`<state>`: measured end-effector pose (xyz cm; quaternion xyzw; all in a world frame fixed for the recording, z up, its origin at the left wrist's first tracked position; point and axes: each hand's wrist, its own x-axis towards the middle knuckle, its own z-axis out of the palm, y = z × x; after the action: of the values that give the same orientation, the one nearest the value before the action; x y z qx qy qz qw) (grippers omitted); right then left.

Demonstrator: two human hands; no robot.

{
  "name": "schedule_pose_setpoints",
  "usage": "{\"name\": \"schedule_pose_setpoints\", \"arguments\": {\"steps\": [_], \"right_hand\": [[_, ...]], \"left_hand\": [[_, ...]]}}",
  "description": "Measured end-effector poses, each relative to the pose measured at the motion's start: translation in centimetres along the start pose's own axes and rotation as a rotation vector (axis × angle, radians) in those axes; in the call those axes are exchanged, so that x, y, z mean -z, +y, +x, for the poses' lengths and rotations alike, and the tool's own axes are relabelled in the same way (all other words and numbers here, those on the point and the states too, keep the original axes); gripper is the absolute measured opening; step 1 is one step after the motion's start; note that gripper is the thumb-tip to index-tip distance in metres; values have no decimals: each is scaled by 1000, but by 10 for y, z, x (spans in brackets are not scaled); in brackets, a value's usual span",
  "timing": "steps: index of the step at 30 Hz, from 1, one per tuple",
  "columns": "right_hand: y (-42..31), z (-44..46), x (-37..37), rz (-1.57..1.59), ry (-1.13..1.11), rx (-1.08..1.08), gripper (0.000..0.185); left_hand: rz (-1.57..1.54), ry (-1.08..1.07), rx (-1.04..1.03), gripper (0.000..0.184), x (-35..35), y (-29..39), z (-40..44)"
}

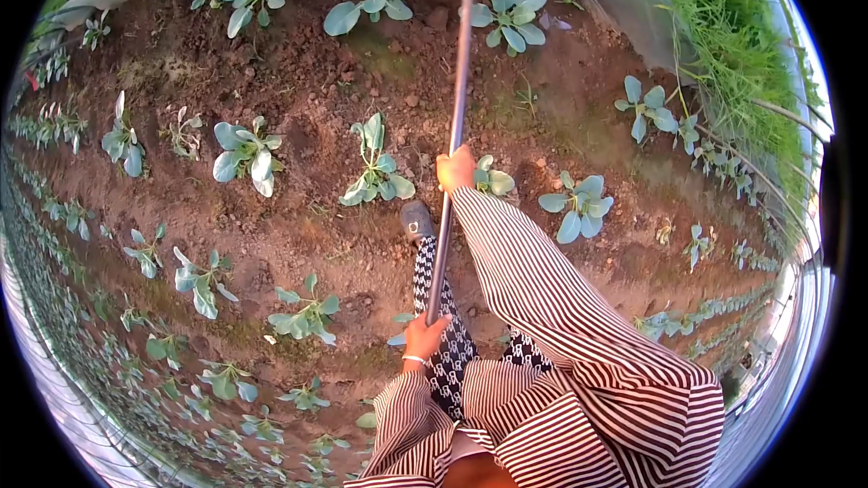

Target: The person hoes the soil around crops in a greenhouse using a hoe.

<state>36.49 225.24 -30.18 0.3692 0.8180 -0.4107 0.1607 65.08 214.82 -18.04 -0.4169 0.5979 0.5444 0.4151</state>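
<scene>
A long, smooth pole (461, 63) runs from near my waist up past the top edge of the view; whatever is at its far end is not visible. Higher on it, my right hand (455, 169) is closed around the shaft. Lower down, by my thigh, my left hand (425, 336) grips the near end, a white band at its wrist. Beside the right hand grows a small leafy plant (493, 178), partly covered by that hand. Another blue-green plant (375, 167) stands just left of the pole.
Rows of broad-leaved seedlings, such as one plant (579, 206) at right and another (247, 154) at left, grow in brown soil (307, 81). My shoe (416, 220) rests between plants. Tall green grass (723, 27) and pale sheeting (624, 14) border the upper right.
</scene>
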Motion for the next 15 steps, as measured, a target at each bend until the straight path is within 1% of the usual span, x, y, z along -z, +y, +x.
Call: {"name": "schedule_pose_setpoints", "arguments": {"steps": [1,2,3,4,5,6,7,8,9,10,12,13,15], "right_hand": [[33,15,-23,-138,110,48,32],[42,5,-18,-156,-38,-91,28],[50,-23,-8,-251,-97,-85,31],[53,-45,1,-115,-164,-159,31],[50,-69,13,15,-222,-242,32],[53,-85,16,139,-262,-299,26],[53,-94,19,286,-338,-401,20],[49,-98,20,392,-367,-440,20],[45,-96,22,454,-369,-468,21],[41,-93,22,515,-372,-493,22],[41,-92,37,689,-476,-467,22],[42,-94,48,778,-515,-460,23],[33,-95,76,903,-570,-481,24]], "left_hand": [[-77,-51,61,29,-8,-4,0],[-110,-95,147,28,-18,-8,-21],[-104,-57,144,29,-19,-21,-40],[-102,-15,148,29,-18,-35,-63],[25,22,113,30,-10,-33,-86],[150,61,77,30,-2,-30,-105],[150,90,81,31,3,-41,-112],[154,124,78,32,7,-46,-114],[196,131,104,32,7,-28,-121],[262,182,19,33,5,-31,-118],[346,219,-26,34,-6,-15,-127],[359,230,-24,34,-11,-32,-121],[414,243,-53,33,-21,-31,-125]]}}
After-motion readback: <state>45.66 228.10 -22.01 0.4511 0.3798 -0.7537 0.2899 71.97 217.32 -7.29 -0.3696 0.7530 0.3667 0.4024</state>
